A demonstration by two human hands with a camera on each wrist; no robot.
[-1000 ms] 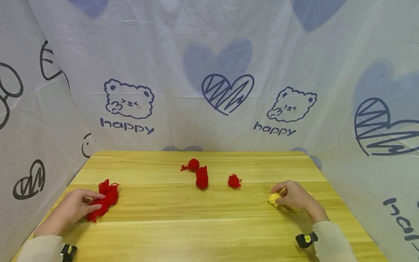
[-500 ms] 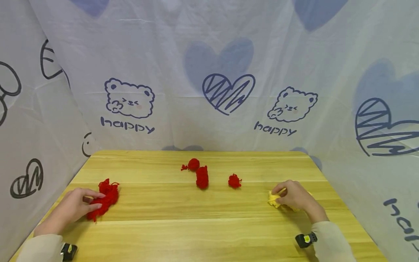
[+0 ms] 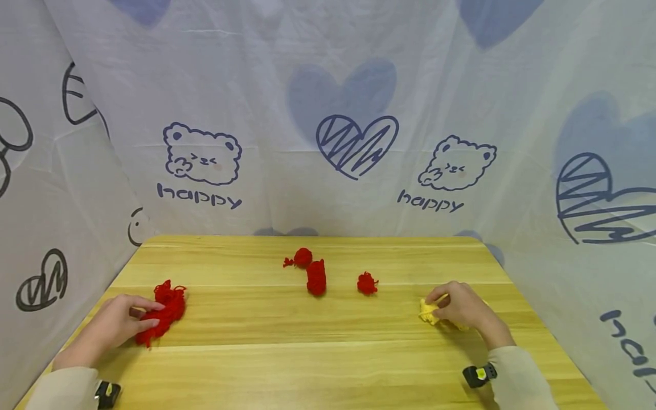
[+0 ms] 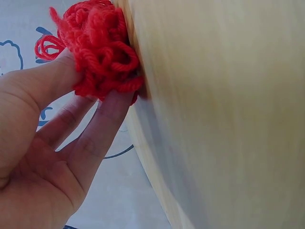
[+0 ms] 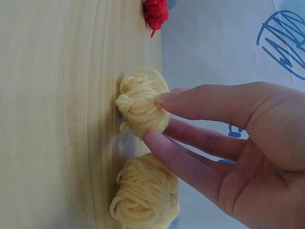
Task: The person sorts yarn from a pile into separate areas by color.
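Note:
At the table's left side my left hand pinches a loose bundle of red yarn between thumb and fingers. Its tangled loops show close up in the left wrist view, the bundle lying against the tabletop. On the right, my right hand holds a small ball of yellow yarn, thumb on one side and fingertips on the other. A second, larger yellow yarn bundle lies right beside that ball, mostly hidden under the hand in the head view.
Toward the back middle of the wooden table lie a red yarn ball with a loose tail, an upright-looking red yarn roll and a small red yarn bundle. A printed cloth hangs behind and along both sides.

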